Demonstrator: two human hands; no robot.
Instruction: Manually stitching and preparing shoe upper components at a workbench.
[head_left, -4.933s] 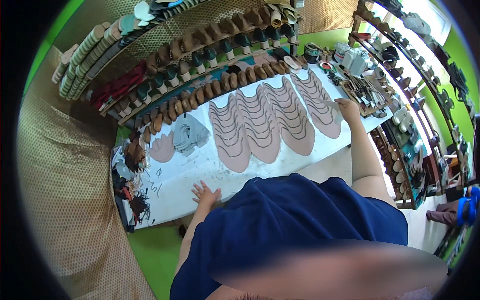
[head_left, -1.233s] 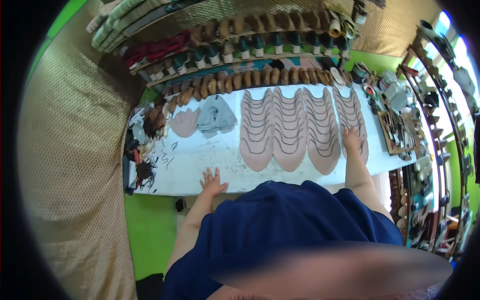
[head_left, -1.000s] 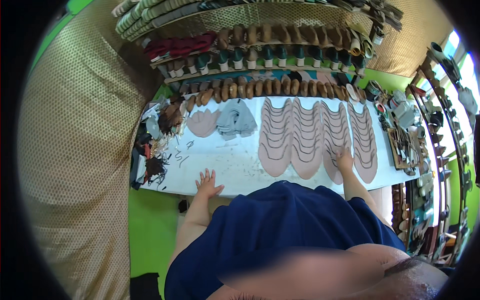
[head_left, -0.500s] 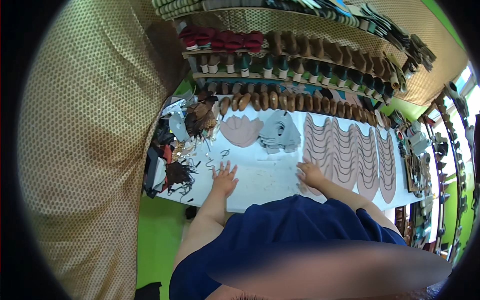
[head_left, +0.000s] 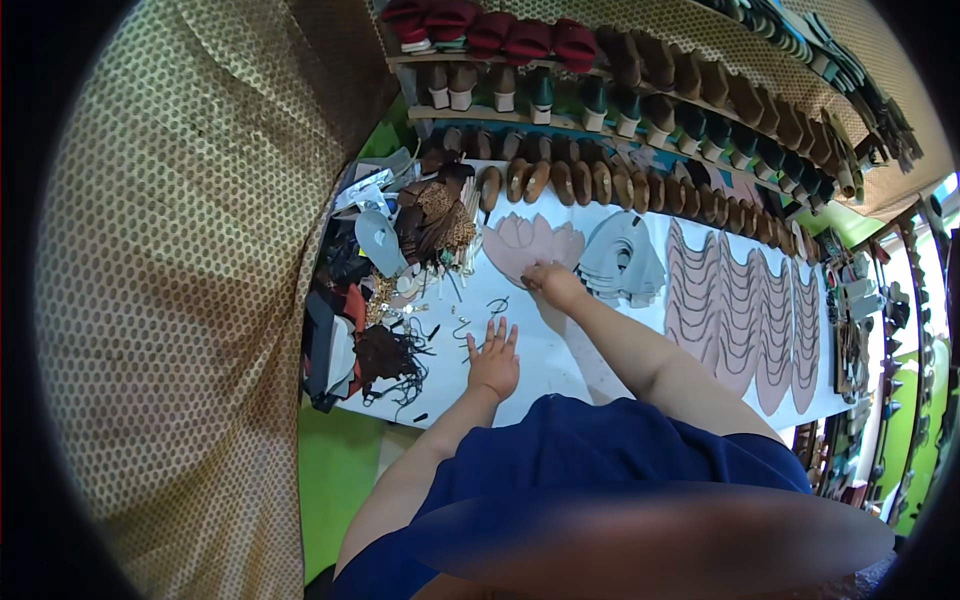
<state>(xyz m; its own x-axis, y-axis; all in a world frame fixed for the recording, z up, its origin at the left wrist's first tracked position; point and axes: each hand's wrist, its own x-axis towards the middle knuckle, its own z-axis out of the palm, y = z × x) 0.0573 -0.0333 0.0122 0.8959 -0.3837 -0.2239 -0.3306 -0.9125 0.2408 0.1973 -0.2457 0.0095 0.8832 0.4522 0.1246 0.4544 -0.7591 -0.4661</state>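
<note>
Right hand [head_left: 546, 284] shifted left, at pink pieces [head_left: 531, 244]

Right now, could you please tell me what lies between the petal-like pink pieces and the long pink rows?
The head view shows a grey stack there, right of the petal-like pink pieces and left of the long pink rows.

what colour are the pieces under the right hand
The pieces: dusty pink, clearest in the head view.

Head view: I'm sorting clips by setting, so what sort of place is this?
Probably a shoemaking workshop: brown foot-shaped forms, overlapping flat pinkish pieces on a white table, and dark-red slippers shelved above.
</note>
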